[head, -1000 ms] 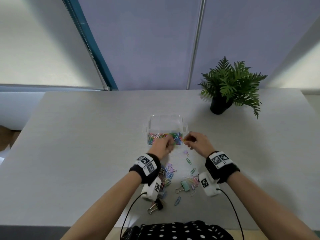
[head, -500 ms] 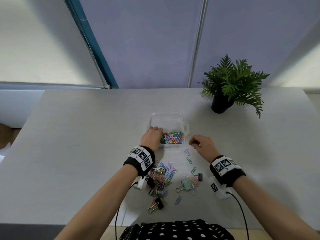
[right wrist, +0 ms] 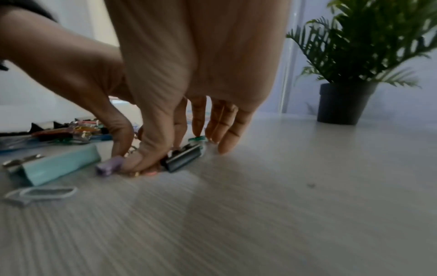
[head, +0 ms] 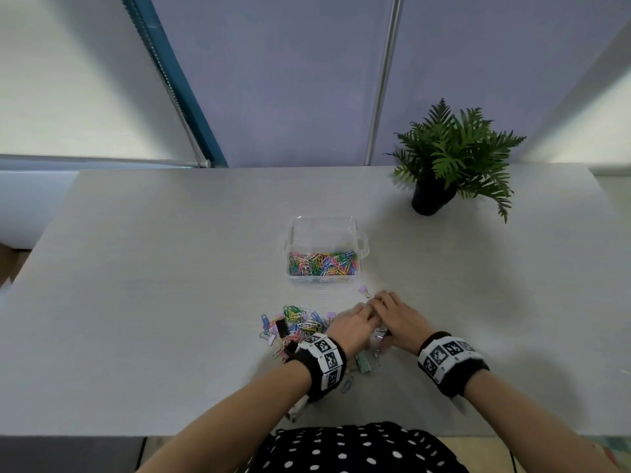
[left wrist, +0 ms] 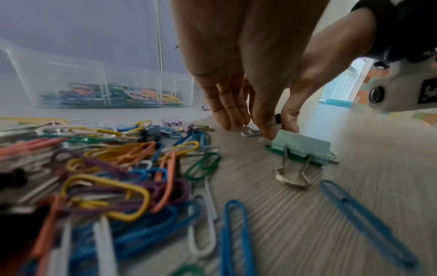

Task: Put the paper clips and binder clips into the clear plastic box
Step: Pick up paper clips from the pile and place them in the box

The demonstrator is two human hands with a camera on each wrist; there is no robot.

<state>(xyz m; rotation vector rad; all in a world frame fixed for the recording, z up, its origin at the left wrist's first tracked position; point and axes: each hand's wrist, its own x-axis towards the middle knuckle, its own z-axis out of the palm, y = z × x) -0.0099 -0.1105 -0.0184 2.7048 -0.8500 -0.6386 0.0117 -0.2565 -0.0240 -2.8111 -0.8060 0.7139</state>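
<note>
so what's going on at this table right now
A person is clearing loose clips off a table into a clear box, which already holds many coloured paper clips. Both hands are down at the right edge of the pile: the right hand is picking at a small black binder clip, and the left hand has its fingertips beside a mint binder clip. A lilac binder clip lies alone near the box.

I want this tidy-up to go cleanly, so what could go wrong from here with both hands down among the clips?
1. The right hand and left hand crowd the same spot by the black binder clip; they may knock it away.
2. The lone purple binder clip near the clear box could be overlooked.
3. The tangled paper clip pile may come up in clumps and spill.
</note>
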